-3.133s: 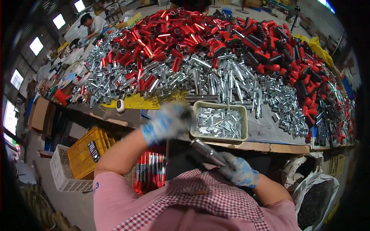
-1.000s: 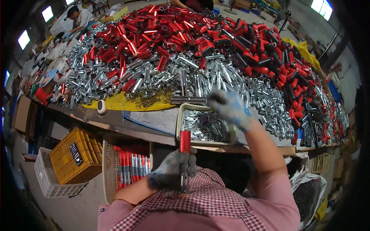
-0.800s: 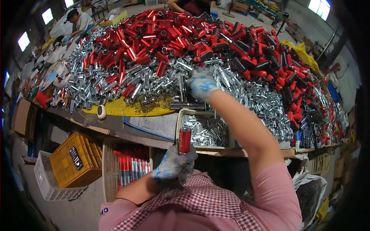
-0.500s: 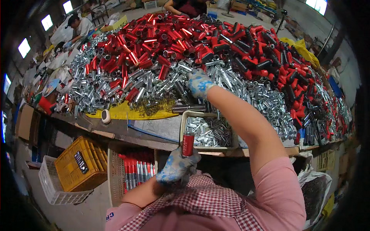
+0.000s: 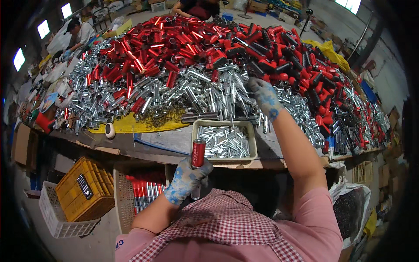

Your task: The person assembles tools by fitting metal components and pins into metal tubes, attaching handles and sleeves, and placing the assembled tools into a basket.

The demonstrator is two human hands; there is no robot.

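Observation:
Both my hands wear pale gloves with blue patches. My left hand (image 5: 188,178) is wrapped round an upright red metal tube (image 5: 198,153) in front of my apron. A silver end (image 5: 196,192) sticks out below that fist. My right hand (image 5: 264,97) is stretched over the heap, where silver tubes (image 5: 233,85) meet red-and-black handles (image 5: 283,65). Its fingertips are blurred against the parts, so I cannot make out whether they grip anything. Between the hands, at the table edge, a cream tray (image 5: 254,150) holds small silver pins (image 5: 222,140).
Red tubes (image 5: 144,48) are heaped at the back. A yellow cloth (image 5: 131,123) and a white rounded device (image 5: 110,130) lie at the front left. Below stand a crate (image 5: 118,192) with red-and-silver pieces and yellow crates (image 5: 83,192). Other people (image 5: 78,32) sit beyond the table.
My right hand has moved right across the heap, from the silver tubes toward the red-and-black handles. My left hand keeps the red tube upright. The whole view has shifted slightly.

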